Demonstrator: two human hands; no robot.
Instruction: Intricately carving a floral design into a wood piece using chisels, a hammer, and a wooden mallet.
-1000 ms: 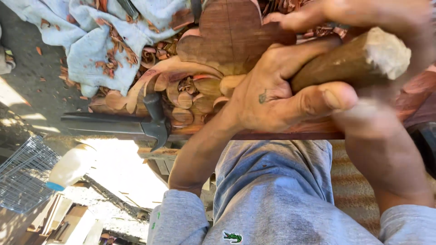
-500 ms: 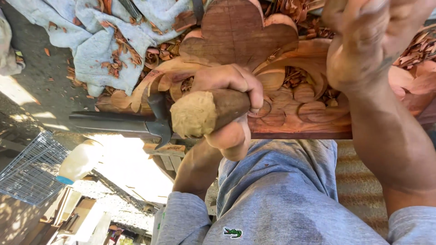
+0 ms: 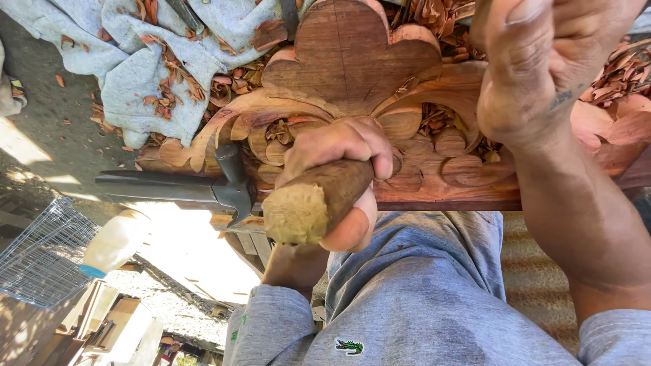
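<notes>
Left hand (image 3: 339, 169) is wrapped tight around the wooden handle of a chisel (image 3: 319, 200), fingers fully closed, the frayed butt end of the handle facing the camera. The blade end is hidden behind the hand, so where it meets the wood cannot be told. The hand rests against the carved panel (image 3: 359, 74), a reddish board with a lobed top and leaf shapes cut in relief, lying across the person's lap over grey trousers (image 3: 420, 298).

Right hand (image 3: 542, 61) is at the upper right of the view, very near the camera and blurred. It looks curled into a fist, but whether it holds anything cannot be told.

Change since a second ago: then the wooden handle stood high at the right, close to the lens, with both hands near it. Half a second ago it was already low over the panel in the left hand, and now it sits there much the same. The right hand has lifted clear. My reading: the tool is set against the carving.

A hammer (image 3: 196, 186) with a dark head lies on the surface at the panel's left edge, untouched. Wood chips (image 3: 434, 118) fill the carved hollows. A grey cloth (image 3: 129, 74) strewn with chips lies beyond.
</notes>
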